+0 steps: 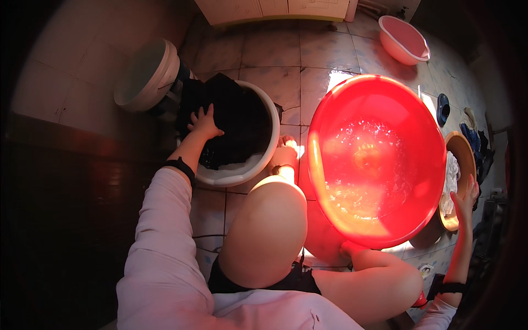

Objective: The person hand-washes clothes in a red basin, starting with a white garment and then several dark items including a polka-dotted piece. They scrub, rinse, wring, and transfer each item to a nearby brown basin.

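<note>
My left hand [206,123] rests with spread fingers on black cloth [243,119], which fills a white basin [273,119] on the left and hangs over its rim. A large red plastic tub [416,107] stands between my hands, with water and some bubbles in its bottom. Far to the right, my right hand [465,198] is at the near side of an orange-yellow basin [466,144], its fingers apart. White cloth [451,181] lies in that basin. Whether my right hand touches the rim, I cannot tell.
Left of the black cloth stands a white bucket [165,78]. A pink basin [406,45] sits on the tiled floor [272,49] at the back right. Near the orange-yellow basin are a dark slipper [443,109] and a dark blue cloth [471,140]. A cabinet [280,8] borders the back.
</note>
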The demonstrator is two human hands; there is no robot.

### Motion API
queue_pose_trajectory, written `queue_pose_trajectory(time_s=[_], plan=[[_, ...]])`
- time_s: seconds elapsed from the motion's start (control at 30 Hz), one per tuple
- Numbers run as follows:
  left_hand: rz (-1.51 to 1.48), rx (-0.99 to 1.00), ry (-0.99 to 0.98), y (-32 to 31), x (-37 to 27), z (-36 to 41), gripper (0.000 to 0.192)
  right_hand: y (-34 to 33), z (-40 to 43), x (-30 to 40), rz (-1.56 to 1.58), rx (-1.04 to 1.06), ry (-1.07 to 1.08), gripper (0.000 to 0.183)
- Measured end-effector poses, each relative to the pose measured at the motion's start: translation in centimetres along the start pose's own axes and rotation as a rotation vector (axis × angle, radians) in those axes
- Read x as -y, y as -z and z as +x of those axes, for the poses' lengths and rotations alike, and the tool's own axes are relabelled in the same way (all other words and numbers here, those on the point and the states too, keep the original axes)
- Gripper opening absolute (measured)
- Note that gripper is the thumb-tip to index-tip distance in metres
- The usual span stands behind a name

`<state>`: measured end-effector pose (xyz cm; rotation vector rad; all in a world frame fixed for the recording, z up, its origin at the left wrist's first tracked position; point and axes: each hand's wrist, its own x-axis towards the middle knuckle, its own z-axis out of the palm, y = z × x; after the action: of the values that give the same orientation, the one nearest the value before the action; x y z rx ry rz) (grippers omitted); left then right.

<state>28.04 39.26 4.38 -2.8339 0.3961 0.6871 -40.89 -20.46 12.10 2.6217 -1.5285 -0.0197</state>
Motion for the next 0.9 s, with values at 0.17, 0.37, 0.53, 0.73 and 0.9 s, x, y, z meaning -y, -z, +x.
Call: queue_pose_trajectory(time_s=[0.17, 0.37, 0.53, 0.73, 0.9], plan=[[0.249, 0.147, 0.027, -4.6, 0.3, -0.2, 0.135, 4.7, -0.6, 2.1, -0.017, -0.134, 0.186, 0.118], [0.329, -0.184, -0.092, -11.3, 3.5, 3.6, 0.101, 8.8, -1.8, 5.0, 0.015, -0.005, 0.421, 0.105], [-0.339, -0.257, -0.119, -10.9, 6.6, 6.3, 0.076, 10.2, -1.8, 11.5, 0.222, -0.025, 0.443, 0.104], [-1.202, -0.361, -0.057, -2.3, 5.4, 1.6, 0.077, 8.7, -1.9, 19.6, 0.160, -0.008, 0.261, 0.081], [-1.527, -0.329, -0.266, 7.1, 0.5, -5.9, 0.077, 12.1, -2.5, 28.8, 0.366, 0.044, 0.471, 0.092]])
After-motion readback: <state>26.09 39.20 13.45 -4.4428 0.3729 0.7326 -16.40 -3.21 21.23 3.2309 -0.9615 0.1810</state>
